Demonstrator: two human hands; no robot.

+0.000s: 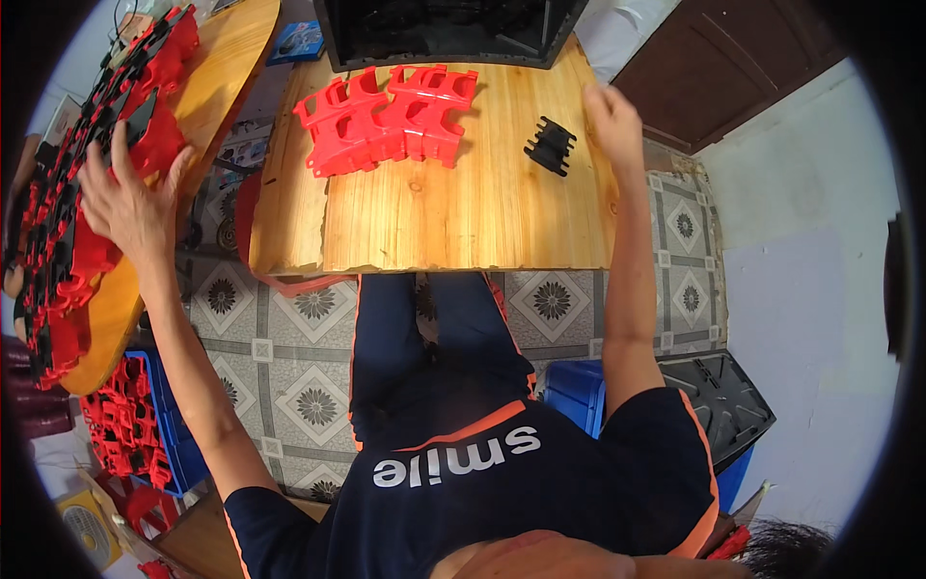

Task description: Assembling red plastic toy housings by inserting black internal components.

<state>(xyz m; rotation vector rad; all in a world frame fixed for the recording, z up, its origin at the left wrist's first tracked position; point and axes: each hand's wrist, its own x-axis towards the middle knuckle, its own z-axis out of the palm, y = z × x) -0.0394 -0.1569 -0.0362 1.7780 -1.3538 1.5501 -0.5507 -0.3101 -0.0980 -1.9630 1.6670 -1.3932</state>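
My left hand reaches out to the left with its fingers spread, over a long row of red and black plastic parts and touching or nearly touching them. At the right edge of the wooden table, my right hand is closed, its fingers curled; what they hold, if anything, is hidden. A stack of black clip-like plastic pieces lies on the table just left of it. Several red plastic housings with cut-out openings sit side by side towards the table's far left.
The wooden table stands in front of me, with a large black crate at its far edge. A curved side table carries the parts on the left. Below it is a blue bin of red parts. Behind my right arm stand blue and black crates.
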